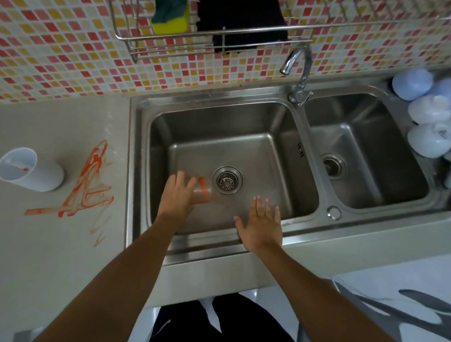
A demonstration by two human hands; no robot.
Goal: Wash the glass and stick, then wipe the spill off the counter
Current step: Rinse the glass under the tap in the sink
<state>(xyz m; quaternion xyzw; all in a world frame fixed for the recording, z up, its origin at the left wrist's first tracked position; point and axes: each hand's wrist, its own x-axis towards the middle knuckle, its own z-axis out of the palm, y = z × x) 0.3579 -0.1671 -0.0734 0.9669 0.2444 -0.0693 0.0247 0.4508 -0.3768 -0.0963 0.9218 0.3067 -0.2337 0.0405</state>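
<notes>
Left hand (pixel 177 194) holds the glass (pixel 201 193) over the sink (pixel 308 159); right hand (pixel 262 225) is spread, empty. Washing is barely begun, I judge. Next calls for water from the tap (pixel 299 70).

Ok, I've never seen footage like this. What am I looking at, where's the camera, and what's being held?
No machine here: one camera on a person's head looks down at their own arms. The left hand grips a clear glass with orange residue, low in the big sink basin by the drain. The right hand is open and holds nothing. On the counter left of the sink lie an orange spill and a white cup. A sponge and dark cloth hang on the wall rack.
</notes>
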